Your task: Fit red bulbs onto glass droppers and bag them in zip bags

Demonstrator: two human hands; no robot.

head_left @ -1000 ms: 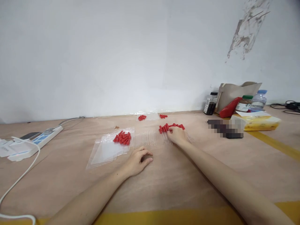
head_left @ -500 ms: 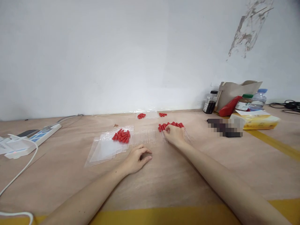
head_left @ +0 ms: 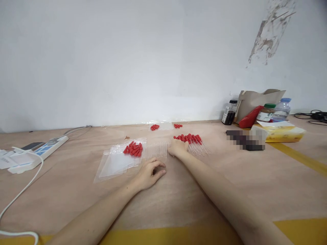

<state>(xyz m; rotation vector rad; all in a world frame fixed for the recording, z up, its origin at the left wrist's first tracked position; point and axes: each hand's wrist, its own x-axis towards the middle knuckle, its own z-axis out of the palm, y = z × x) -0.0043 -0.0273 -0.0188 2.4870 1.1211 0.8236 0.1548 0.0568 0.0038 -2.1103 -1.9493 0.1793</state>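
Note:
My right hand (head_left: 178,148) is at the right end of a row of thin clear glass tubes (head_left: 156,149), its fingers pressed together; whether a tube is between them is hidden. Just right of it lie several glass droppers (head_left: 198,148) side by side, with red rubber bulbs (head_left: 190,137) on their far ends. My left hand (head_left: 149,174) rests on the table in front of the tubes, fingers loosely curved, thumb apart, holding nothing. Behind it to the left, loose red bulbs (head_left: 133,149) are heaped on clear plastic bags (head_left: 113,165).
Two small groups of red bulbs (head_left: 154,127) lie near the wall on clear plastic. A power strip (head_left: 38,156) with a white cable is at left. At right are a tissue pack (head_left: 283,132), a dark bottle (head_left: 229,113), a jar (head_left: 266,113) and a blurred dark object (head_left: 245,139).
My right hand has moved left from the red-bulbed droppers to the right end of the tube row, uncovering the droppers. The left hand stays where it was.

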